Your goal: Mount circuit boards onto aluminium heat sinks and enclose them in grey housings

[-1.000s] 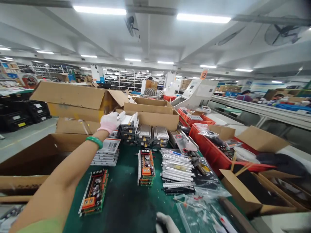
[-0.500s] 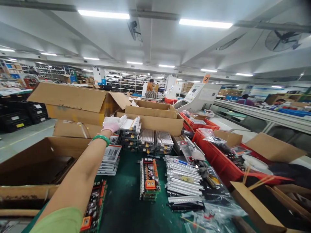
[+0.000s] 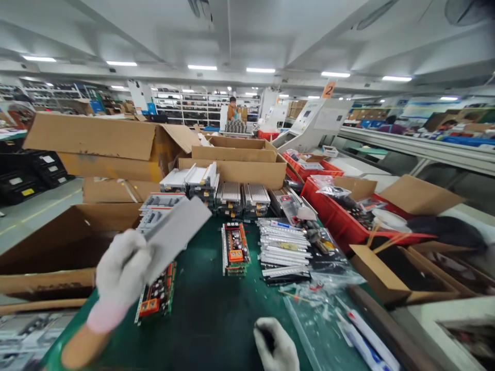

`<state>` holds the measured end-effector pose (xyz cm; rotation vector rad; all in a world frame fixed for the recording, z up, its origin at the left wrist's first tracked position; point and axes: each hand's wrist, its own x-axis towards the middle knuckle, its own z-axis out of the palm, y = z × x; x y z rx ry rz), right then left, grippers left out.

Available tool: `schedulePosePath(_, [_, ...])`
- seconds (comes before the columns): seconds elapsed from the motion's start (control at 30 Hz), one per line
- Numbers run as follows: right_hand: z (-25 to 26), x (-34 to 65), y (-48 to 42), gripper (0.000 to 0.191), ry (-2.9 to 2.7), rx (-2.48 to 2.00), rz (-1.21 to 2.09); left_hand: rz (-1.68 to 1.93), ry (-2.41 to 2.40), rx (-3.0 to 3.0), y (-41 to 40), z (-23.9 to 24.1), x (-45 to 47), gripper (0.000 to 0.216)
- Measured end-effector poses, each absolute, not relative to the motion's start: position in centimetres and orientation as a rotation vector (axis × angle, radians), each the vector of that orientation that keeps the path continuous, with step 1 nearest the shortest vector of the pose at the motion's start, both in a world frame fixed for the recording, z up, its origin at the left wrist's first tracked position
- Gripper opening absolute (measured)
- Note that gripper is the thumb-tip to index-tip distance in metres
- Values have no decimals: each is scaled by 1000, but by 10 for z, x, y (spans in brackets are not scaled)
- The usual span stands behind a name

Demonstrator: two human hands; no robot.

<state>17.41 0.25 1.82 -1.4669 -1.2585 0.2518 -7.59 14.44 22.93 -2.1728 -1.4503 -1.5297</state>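
Observation:
My left hand (image 3: 122, 268), in a white glove with a pink cuff, is closed on the near end of a flat grey metal heatsink (image 3: 180, 234). The heatsink is tilted above the table's left side, slightly blurred. Below it, a circuit board (image 3: 154, 299) with orange parts is partly covered by the hand and heatsink. My right hand (image 3: 275, 344), also gloved, is low over the table's front with fingers curled but apart, holding nothing visible. A stack of circuit boards (image 3: 235, 250) lies mid-table. Behind stand stacked finned heatsinks (image 3: 230, 193) and white-topped ones (image 3: 203, 175).
Metal strips (image 3: 284, 250) lie piled right of the boards, beside plastic bags (image 3: 309, 309) and white-blue tubes (image 3: 367, 337). An open carton (image 3: 69, 281) stands left, more cartons (image 3: 243, 172) behind. Red crates (image 3: 325, 206) line the right. A person (image 3: 233, 111) is far back.
My left hand has come back from the rear stacks toward me, bringing a heatsink. My right hand has entered view at the bottom. The view has tilted downward.

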Motion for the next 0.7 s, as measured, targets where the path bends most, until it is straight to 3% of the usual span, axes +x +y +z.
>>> schedulePosePath(0.1, [39,178,-9,11,-1368,-1542,254,-1606,-1209,-2455,83,186,-75,23])
schedulePosePath(0.27, [80,211,-15,7,-1732,-1588,140,-1272,-924,-2680,48,136,-54,31])
schedulePosePath(0.43, [101,278,22,13,-2005,-2043,56,-1100,-828,-2621,32,99,-29,36])
schedulePosePath(0.7, [96,315,72,25,-2137,-2360,38,-825,-781,-2867,23,94,-29,53])
